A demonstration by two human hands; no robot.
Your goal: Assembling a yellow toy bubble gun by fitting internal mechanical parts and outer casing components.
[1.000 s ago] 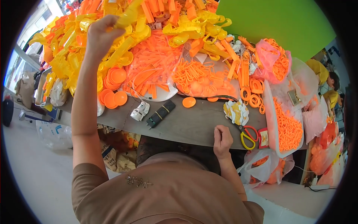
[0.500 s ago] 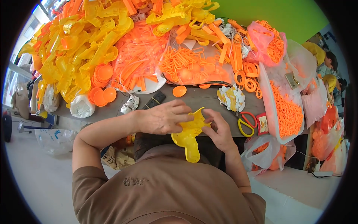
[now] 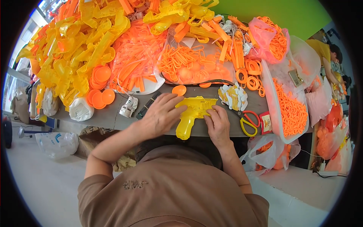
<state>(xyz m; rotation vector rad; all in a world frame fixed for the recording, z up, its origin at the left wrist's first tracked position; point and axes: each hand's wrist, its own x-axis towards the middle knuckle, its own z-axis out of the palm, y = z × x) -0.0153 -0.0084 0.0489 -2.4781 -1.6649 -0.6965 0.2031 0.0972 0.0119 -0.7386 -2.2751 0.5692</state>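
Observation:
A yellow plastic toy gun shell half (image 3: 186, 126) lies at the table's front edge, its ribbed hollow inside facing up and its handle pointing toward me. My left hand (image 3: 160, 115) is closed on the shell's left end, the bent fingers covering that part. At the opposite end my right hand (image 3: 218, 124) pinches the shell between thumb and fingers. Just beyond the shell sits a single orange disc (image 3: 179, 90). Right of it is a small pile of white and yellow pieces (image 3: 233, 99).
A heap of yellow shells (image 3: 75, 49) fills the back left, beside stacked orange discs (image 3: 100, 75). Scissors (image 3: 247, 123) with red and yellow handles lie to the right, near a clear tub (image 3: 269, 98) of orange rings. Another person (image 3: 331, 64) works at the far right.
Both hands have carried the shell forward from above my lap to the table edge. It has turned so its hollow side shows more flatly.

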